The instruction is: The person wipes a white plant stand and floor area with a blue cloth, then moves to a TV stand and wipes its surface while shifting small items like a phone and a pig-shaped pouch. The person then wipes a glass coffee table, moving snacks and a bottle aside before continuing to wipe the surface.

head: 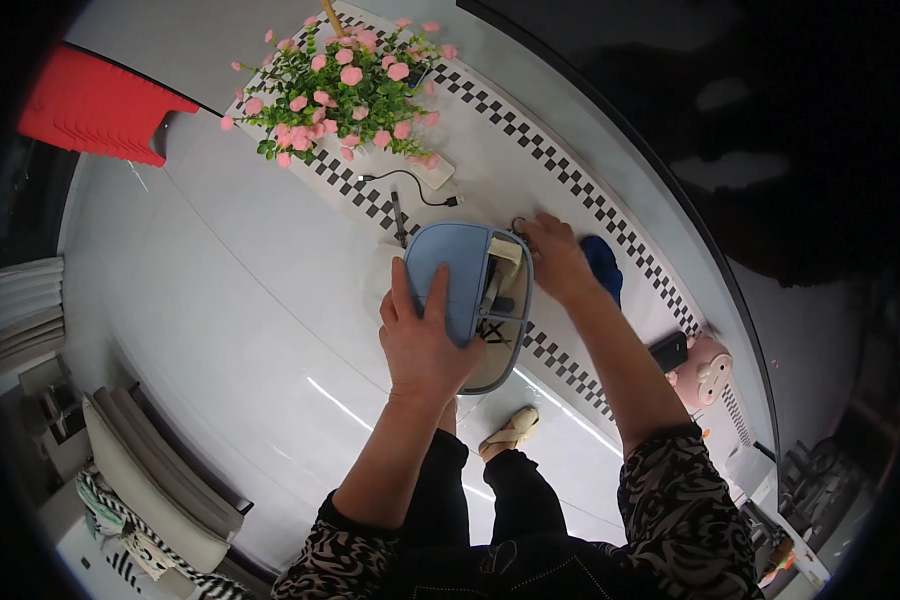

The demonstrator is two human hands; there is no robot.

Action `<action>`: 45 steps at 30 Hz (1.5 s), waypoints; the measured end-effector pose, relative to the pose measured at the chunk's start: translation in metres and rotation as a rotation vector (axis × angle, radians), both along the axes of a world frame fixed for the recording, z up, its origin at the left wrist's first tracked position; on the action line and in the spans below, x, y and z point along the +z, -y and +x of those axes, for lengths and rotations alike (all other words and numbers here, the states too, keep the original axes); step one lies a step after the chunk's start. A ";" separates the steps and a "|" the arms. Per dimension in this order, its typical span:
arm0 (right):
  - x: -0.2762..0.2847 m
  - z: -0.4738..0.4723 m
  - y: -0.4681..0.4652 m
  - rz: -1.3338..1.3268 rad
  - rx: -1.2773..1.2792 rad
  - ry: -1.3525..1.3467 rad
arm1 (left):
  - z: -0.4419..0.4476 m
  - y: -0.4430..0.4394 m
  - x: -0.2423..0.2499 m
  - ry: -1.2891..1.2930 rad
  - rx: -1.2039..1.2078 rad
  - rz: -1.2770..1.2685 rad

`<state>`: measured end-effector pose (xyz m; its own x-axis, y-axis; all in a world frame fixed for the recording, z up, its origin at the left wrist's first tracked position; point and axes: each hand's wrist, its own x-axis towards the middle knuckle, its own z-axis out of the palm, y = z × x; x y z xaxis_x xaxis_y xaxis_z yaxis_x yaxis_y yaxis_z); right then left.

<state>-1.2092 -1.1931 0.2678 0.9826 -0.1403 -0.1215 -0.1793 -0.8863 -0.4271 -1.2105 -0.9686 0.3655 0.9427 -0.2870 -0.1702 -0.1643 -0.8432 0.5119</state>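
A blue-lidded storage box (446, 281) with open compartments on its right side is at the centre. My left hand (427, 337) grips its near left part, fingers spread over the blue lid. Inside the upper compartment lie a cream-coloured item (505, 251) and a grey-white handled item; small black things lie in the lower one. My right hand (559, 251) is just beyond the box's right edge, fingers bent at a small dark ring-shaped item (519, 225); its grip is partly hidden. A black pen (398, 216) and a short black USB cable (420, 187) lie beyond the box.
A pot plant with pink flowers (351, 75) stands at the far end of the checker-edged runner (495, 180), near a white power bank (433, 172). A dark blue item (604, 266), a black phone-like object (669, 351) and a pink character figure (703, 371) are at the right. Red stacked stools (105, 105) stand far left.
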 end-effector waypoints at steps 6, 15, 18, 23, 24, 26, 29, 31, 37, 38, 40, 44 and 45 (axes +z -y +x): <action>-0.014 -0.009 -0.007 0.163 -0.214 0.056 | -0.004 -0.002 -0.004 0.042 -0.002 -0.024; 0.133 -0.036 -0.009 1.081 -0.371 -0.044 | -0.002 -0.002 -0.004 -0.013 0.004 -0.016; 0.150 -0.032 -0.027 0.970 -0.132 -0.082 | -0.001 -0.001 -0.002 -0.015 0.010 -0.008; 0.142 -0.005 -0.037 0.738 -0.186 0.021 | 0.000 -0.007 0.000 -0.003 0.005 -0.026; 0.135 0.006 -0.033 0.704 -0.250 0.020 | -0.002 -0.011 0.002 0.005 0.002 -0.026; 0.111 0.037 -0.029 0.680 -0.264 0.001 | -0.008 -0.026 0.008 0.044 0.001 -0.080; 0.051 0.095 -0.060 0.545 -0.150 -0.227 | -0.024 -0.056 0.023 0.031 0.022 -0.084; 0.018 0.117 -0.093 0.267 0.018 -0.221 | -0.031 -0.076 0.030 -0.014 0.059 -0.091; -0.002 0.136 -0.141 0.048 -0.033 -0.390 | -0.026 -0.116 0.028 0.000 0.138 -0.096; 0.011 0.130 -0.136 0.178 -0.092 -0.338 | -0.026 -0.120 0.028 -0.005 0.152 -0.086; 0.048 0.111 -0.121 0.814 -0.301 -0.284 | -0.020 -0.125 0.026 -0.043 0.207 -0.077; 0.130 0.039 -0.126 1.139 -0.192 -0.122 | 0.000 -0.128 0.026 -0.017 0.246 -0.079; 0.142 0.024 -0.131 0.921 -0.060 -0.149 | 0.003 -0.128 0.026 0.005 0.243 -0.085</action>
<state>-1.1855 -1.0624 0.4101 0.9423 0.0241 -0.3340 -0.3231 -0.1974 -0.9256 -1.2071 -0.8409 0.3919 0.9864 -0.0650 -0.1507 0.0354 -0.8121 0.5824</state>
